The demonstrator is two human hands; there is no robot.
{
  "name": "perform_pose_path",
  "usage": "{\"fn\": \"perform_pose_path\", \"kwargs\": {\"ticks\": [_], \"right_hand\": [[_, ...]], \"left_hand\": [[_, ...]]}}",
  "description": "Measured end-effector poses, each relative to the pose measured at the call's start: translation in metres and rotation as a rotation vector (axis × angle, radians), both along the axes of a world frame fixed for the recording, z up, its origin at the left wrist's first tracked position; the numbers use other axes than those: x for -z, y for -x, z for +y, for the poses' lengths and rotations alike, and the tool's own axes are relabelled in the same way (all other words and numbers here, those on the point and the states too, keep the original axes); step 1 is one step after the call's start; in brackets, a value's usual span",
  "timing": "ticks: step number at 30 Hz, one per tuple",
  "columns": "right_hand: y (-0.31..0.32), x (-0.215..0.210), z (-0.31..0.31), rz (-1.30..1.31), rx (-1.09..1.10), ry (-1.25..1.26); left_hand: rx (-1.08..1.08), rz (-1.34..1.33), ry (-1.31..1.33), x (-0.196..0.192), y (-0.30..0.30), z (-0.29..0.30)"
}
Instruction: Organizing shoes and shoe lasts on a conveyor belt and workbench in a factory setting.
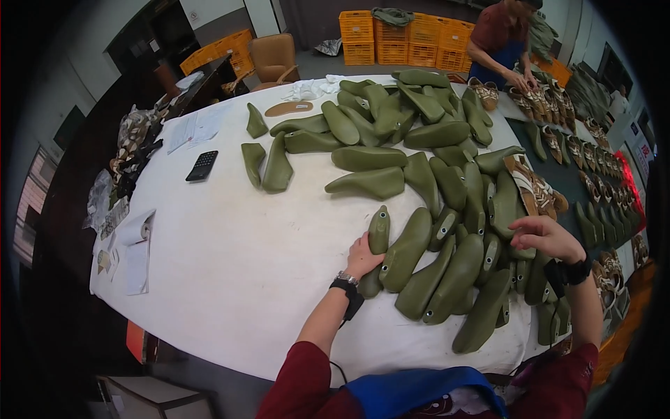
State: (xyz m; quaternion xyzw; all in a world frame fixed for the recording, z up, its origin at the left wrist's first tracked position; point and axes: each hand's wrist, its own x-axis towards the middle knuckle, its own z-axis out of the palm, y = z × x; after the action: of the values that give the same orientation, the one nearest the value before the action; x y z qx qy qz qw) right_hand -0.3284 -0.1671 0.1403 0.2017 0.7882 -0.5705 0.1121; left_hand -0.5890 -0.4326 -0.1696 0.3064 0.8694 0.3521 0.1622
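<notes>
Many olive-green shoe lasts (408, 248) lie in a loose pile across the right half of a white-covered table (230, 251). My left hand (361, 257) rests at the pile's left edge, fingers against one upright green last (379, 230). My right hand (546, 236) hovers over the lasts at the pile's right side, fingers curled on a last (520, 250) beneath it. Both wrists wear dark bands.
A black calculator (202, 165) and papers (190, 130) lie at the table's left. A tan insole (288, 108) sits at the far end. Another person (499, 42) stands at the far right by rows of patterned sandals (593, 164). Orange crates (398, 38) are stacked behind.
</notes>
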Motion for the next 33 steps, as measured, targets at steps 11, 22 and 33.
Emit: {"fn": "perform_pose_path", "kwargs": {"ticks": [11,22,33], "right_hand": [[-0.058,0.013,-0.065,-0.041,0.039,-0.129],[-0.122,0.069,-0.075,-0.179,0.671,0.009],[-0.069,0.101,-0.09,-0.13,0.672,0.025]], "left_hand": [[0.016,-0.187,-0.044,0.008,0.055,0.015],[-0.756,0.313,-0.098,-0.058,0.363,-0.105],[-0.919,-0.418,-0.707,-0.038,0.385,-0.187]]}}
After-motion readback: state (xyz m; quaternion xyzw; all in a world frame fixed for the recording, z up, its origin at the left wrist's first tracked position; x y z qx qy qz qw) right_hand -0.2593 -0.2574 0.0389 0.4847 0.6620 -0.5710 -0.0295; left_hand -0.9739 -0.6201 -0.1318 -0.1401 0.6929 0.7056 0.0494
